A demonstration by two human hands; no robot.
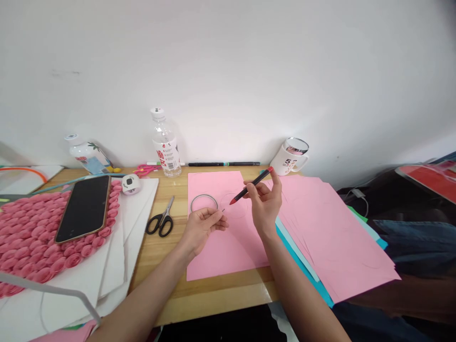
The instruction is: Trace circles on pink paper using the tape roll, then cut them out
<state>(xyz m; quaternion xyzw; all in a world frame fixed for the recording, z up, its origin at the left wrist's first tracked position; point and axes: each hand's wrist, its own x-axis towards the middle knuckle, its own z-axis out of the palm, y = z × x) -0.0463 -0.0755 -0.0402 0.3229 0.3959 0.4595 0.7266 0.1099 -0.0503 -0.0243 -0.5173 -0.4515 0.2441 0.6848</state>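
My right hand [265, 204] holds a black pen with red ends [251, 185], raised and slanting down to the left. Its lower end points toward my left hand [206, 224], whose thumb and fingers are pinched on a short, thin dark piece [223, 210], too small to name. Below both hands lies a sheet of pink paper [221, 256] with a faint circle drawn on it. A thin round ring [194, 199] rests on the sheet just behind my left hand, which covers part of it.
Black-handled scissors [165, 221] lie left of the sheet. A water bottle [167, 149] and a white mug [289, 159] stand by the wall. More pink sheets [342, 232] are stacked at right. A phone [85, 209] lies on pink paper roses [39, 247] at left.
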